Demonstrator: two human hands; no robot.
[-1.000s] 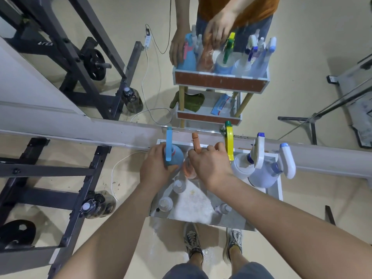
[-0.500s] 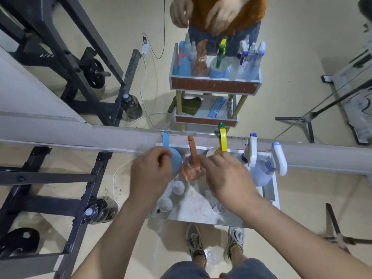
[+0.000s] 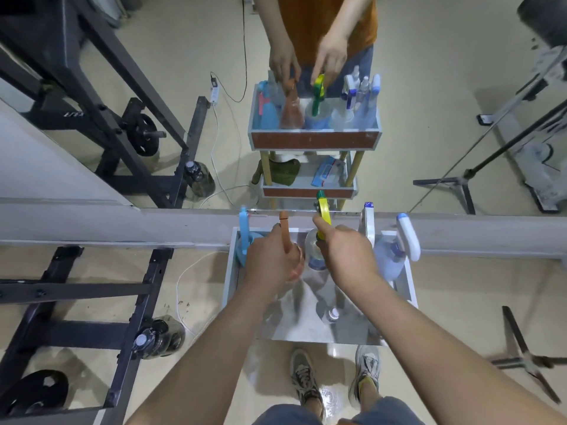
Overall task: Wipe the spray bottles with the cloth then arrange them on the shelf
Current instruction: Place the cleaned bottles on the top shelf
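Observation:
Several spray bottles stand in a row at the back of the shelf's top tray [image 3: 229,280], against a mirror. My left hand [image 3: 270,262] grips the orange spray bottle [image 3: 285,228] around its neck. My right hand [image 3: 349,256] grips the clear bottle with the yellow-green trigger [image 3: 323,210], thumb along the trigger. A blue bottle [image 3: 244,234] stands to the left, and two white-and-blue trigger bottles [image 3: 405,237] stand to the right. A small capped bottle [image 3: 333,314] stands nearer the front. A green cloth [image 3: 285,173] shows on the lower shelf in the mirror.
The mirror ahead reflects the shelf and me. A black metal gym rack [image 3: 129,302] with a jar [image 3: 159,335] beside it stands on the left. A white cable [image 3: 181,286] runs along the floor. A stand's legs [image 3: 527,360] lie to the right.
My left hand left the blue bottle and now grips the orange one. My right hand let go of the orange bottle and took hold of the yellow-green trigger bottle.

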